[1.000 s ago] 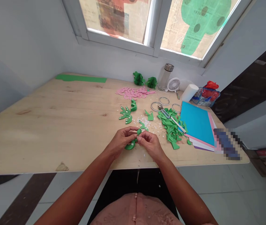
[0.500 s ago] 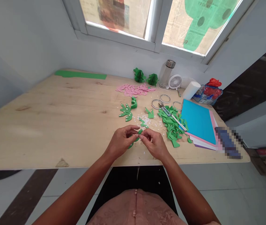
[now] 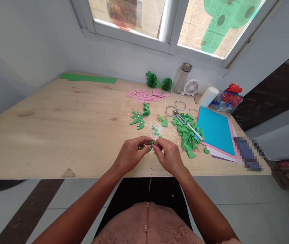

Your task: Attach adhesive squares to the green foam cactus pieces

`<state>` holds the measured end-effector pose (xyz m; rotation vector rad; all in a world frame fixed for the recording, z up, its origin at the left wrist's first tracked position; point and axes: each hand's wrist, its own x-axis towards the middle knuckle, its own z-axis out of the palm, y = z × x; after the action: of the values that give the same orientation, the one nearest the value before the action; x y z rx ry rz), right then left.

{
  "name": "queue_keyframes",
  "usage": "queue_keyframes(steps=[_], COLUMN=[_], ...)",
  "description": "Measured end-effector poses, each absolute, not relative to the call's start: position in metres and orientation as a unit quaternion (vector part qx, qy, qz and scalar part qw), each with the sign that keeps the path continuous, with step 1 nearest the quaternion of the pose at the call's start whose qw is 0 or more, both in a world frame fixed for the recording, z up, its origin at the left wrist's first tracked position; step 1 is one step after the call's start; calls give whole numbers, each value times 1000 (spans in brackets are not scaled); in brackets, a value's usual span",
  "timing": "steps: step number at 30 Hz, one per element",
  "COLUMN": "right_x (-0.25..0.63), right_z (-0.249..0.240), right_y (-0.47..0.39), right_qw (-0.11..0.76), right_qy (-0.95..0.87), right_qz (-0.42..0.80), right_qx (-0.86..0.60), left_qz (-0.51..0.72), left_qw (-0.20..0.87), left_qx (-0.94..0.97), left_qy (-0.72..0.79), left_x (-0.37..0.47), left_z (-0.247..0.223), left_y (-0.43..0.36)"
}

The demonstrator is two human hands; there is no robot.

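Near the table's front edge, my left hand [image 3: 131, 151] pinches a small green paper cutout [image 3: 149, 149], partly hidden by the fingers. My right hand [image 3: 168, 154] meets it from the other side, thumb and fingertips closed at the cutout's edge. Just beyond them another green cutout [image 3: 156, 131] lies among tiny white paper bits [image 3: 163, 130]. Farther left are green curved cutouts with white tabs [image 3: 137, 118] and a small stack of similar pieces [image 3: 146, 109]. A green scrap [image 3: 163, 120] rests to the right of these.
Green offcuts [image 3: 189, 139] are heaped at right, with a white-handled tool [image 3: 194, 130] across them. Tape rings [image 3: 179, 105], coloured sheets [image 3: 215, 130] and pink cutouts [image 3: 147, 96] lie around. A glass bottle [image 3: 182, 79] and small fan [image 3: 191, 87] stand by the wall.
Both hands stay together at the green cutout, with only slight finger movement; the cutout appears tilted differently and less of it shows below my left fingers. The camera view has shifted slightly.
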<state>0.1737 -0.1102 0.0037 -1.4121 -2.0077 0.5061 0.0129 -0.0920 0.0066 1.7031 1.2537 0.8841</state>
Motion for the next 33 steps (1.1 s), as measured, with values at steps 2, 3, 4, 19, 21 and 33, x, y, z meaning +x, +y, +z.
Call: queue_keyframes(steps=[2, 3, 4, 19, 21, 33], right_x=[173, 172, 172, 165, 164, 160], right_z=[4, 4, 4, -3, -5, -10], right_y=[-111, -112, -112, -117, -117, -116], right_qw=[303, 299, 295, 379, 396, 423], right_qy=[-766, -768, -769, -678, -648, -587], right_qz=[176, 170, 163, 259, 301, 356], right_qx=[-538, -541, -543, -574, -577, -591], left_qz=[353, 355, 356, 373, 372, 351], left_qw=[405, 401, 397, 399, 389, 337], left_qx=[684, 688, 691, 671, 677, 700], left_qy=[494, 491, 488, 501, 502, 522], left_x=[12, 12, 12, 14, 14, 17], left_z=[6, 6, 6, 5, 4, 3], left_y=[-93, -93, -94, -98, -99, -101])
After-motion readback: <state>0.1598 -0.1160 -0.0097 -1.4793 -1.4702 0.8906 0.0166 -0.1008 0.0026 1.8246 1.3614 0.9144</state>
